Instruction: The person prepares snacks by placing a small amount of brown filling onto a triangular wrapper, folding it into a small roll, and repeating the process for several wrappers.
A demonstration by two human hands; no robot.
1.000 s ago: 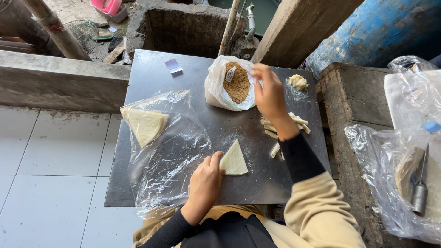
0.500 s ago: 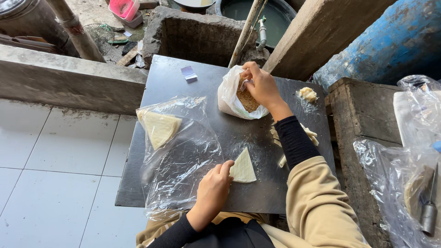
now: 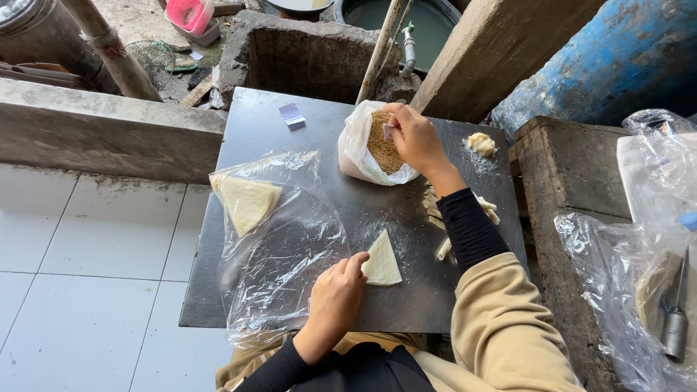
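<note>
Head view: left hand (image 3: 335, 294) fingertips pin the triangular wrapper (image 3: 382, 260) flat, not gripping; right hand (image 3: 414, 136) pinches a small scoop in the crumb bag (image 3: 372, 149).

Right hand (image 3: 415, 138) now dipped into bag of brown filling (image 3: 379, 149) (was above bag 1 s ago)

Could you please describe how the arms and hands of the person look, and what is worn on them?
Both hands, left hand and right hand, are bare: no gloves or rings visible. Each forearm wears a tight black inner sleeve reaching the wrist. A loose beige outer sleeve covers the right upper arm.
</note>
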